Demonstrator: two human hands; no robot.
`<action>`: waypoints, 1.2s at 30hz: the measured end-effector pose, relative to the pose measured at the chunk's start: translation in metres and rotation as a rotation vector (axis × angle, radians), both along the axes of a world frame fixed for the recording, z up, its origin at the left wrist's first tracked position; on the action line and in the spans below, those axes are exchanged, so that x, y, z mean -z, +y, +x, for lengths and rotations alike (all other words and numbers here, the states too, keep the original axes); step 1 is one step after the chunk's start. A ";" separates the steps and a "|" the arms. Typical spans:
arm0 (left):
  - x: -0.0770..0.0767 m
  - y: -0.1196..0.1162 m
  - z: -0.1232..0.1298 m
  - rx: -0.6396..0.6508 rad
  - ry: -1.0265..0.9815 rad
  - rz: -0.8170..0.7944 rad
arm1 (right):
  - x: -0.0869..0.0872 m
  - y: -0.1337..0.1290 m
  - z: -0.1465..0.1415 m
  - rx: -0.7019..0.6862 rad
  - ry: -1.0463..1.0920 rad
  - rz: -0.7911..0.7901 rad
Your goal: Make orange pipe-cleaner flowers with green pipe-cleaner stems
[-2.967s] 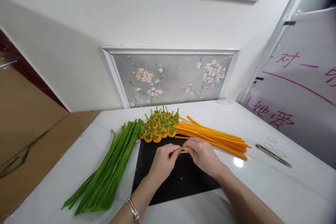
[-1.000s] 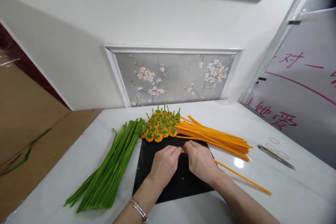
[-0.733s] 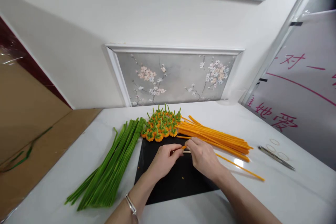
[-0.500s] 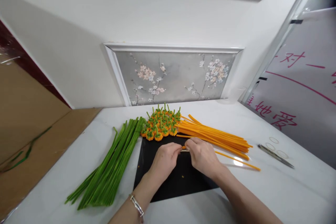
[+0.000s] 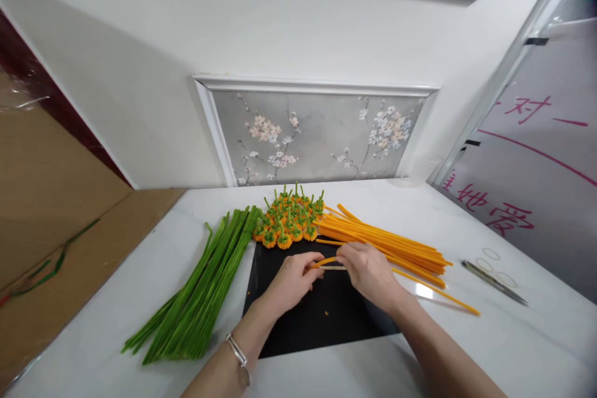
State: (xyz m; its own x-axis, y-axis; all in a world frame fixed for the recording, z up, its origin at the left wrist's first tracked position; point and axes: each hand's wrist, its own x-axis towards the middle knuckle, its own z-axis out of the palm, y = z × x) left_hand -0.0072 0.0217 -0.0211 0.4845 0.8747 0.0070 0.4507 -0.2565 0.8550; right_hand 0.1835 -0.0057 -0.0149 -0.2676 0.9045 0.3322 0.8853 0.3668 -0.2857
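An orange pipe cleaner [image 5: 326, 261] arcs between my two hands above the black mat [image 5: 308, 329]. Just beneath it runs a thin pale stick [image 5: 333, 268], also spanning the gap. My left hand [image 5: 295, 280] pinches the pipe cleaner's near end and the stick between thumb and fingers. On the other side my right hand [image 5: 367, 268] is closed around both, its fingertips partly hidden. Past the right hand a long orange tail [image 5: 438, 291] sticks out over the white table. Beyond the hands, small orange pieces with green tops and stems [image 5: 289, 217] are clustered together.
Green pipe cleaners [image 5: 200, 292] lie bundled at left, an orange bundle [image 5: 396, 245] at right. Tweezers [image 5: 494, 282] and several thin rings [image 5: 490, 254] rest on the right of the table. Cardboard [image 5: 93, 261] borders the left; a wall stands behind.
My hands have moved slightly apart, showing more of the orange pipe cleaner and the stick between them. The orange tail reaches further right. The view has shifted a little.
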 end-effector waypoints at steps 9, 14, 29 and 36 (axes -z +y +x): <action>-0.009 0.012 -0.018 -0.123 -0.445 -0.569 | -0.003 0.008 0.035 0.192 -0.112 -0.112; -0.007 0.009 -0.013 -0.122 -0.604 -0.737 | -0.010 -0.001 0.016 0.069 -0.064 0.186; -0.006 -0.001 0.000 0.006 -0.870 -0.877 | 0.002 -0.016 -0.039 -0.494 -0.079 0.521; 0.006 0.010 -0.001 -0.204 -0.228 0.218 | -0.009 -0.009 0.007 -0.253 -0.099 0.473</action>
